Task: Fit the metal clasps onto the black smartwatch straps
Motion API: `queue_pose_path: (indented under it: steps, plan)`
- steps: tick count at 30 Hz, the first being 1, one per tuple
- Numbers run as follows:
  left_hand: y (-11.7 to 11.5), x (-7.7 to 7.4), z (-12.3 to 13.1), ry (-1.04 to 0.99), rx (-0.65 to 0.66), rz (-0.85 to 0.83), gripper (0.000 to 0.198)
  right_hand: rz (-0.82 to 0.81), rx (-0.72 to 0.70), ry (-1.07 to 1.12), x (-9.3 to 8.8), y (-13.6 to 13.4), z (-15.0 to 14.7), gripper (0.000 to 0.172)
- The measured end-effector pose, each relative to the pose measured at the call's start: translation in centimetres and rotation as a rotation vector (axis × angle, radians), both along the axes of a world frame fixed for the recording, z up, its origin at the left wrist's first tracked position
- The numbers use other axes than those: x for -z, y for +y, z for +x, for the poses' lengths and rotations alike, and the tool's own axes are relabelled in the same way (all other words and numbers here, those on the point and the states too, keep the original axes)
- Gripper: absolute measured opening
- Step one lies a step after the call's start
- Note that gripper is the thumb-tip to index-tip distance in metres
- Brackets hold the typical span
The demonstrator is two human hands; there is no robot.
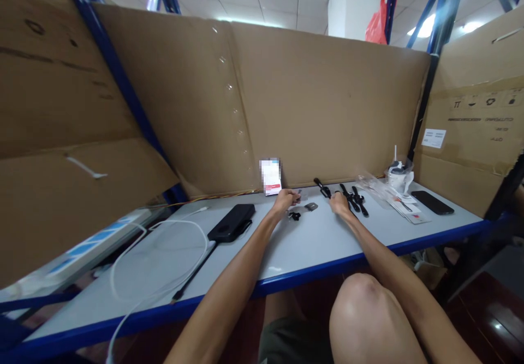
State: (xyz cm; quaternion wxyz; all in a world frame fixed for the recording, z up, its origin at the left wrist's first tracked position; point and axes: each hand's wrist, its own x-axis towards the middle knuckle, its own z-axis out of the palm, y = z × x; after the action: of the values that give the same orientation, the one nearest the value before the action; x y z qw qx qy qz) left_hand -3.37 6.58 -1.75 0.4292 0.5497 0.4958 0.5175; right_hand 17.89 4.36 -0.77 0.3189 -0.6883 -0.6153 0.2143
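My left hand [286, 199] is closed near the middle of the table, its fingertips pinched by a small clear plastic piece [303, 195]; what lies between them is too small to make out. Just in front of it are a small black part [293, 216] and a flat grey metal piece [311, 207]. My right hand [339, 203] is closed around one end of a slim black tool [322, 188] whose far end points toward the cardboard. Beside that hand lie similar black tools [359, 200]. A phone with a lit screen [272, 177] leans upright behind my left hand.
A black power bank [231, 223] and white cable [200, 233] lie on the left, near a power strip [88, 246]. On the right are plastic packaging [379, 189], a lidded cup [396, 178] and a dark phone [433, 202]. Cardboard walls [327, 102] enclose the table.
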Motion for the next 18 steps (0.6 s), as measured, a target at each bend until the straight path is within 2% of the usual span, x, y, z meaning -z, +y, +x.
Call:
queue_pose_path:
  steps: [2,4,6,7,11,18]
  plan:
    - [-0.4,-0.4,0.2,-0.131,0.023,-0.012,0.019,0.078,-0.033,0.234,-0.1,0.1,-0.3,0.026]
    - [-0.7,-0.7,0.5,-0.277,0.049,-0.041,0.022,0.132,-0.125,0.615,0.0,0.0,-1.1,0.028]
    - [-1.0,-0.9,0.9,-0.355,0.061,-0.06,0.024,0.113,-0.223,0.942,0.3,-0.3,-2.0,0.032]
    - [-1.1,-0.9,1.1,-0.368,0.063,-0.061,0.025,0.08,-0.251,1.016,0.5,-0.4,-2.4,0.036]
    - [-1.3,-0.8,1.9,-0.359,0.039,-0.023,0.024,0.008,-0.277,1.049,1.2,-0.9,-3.6,0.042]
    - [-1.3,-1.0,2.7,-0.375,-0.016,0.021,0.024,0.037,-0.258,0.996,1.4,-1.3,-4.0,0.043]
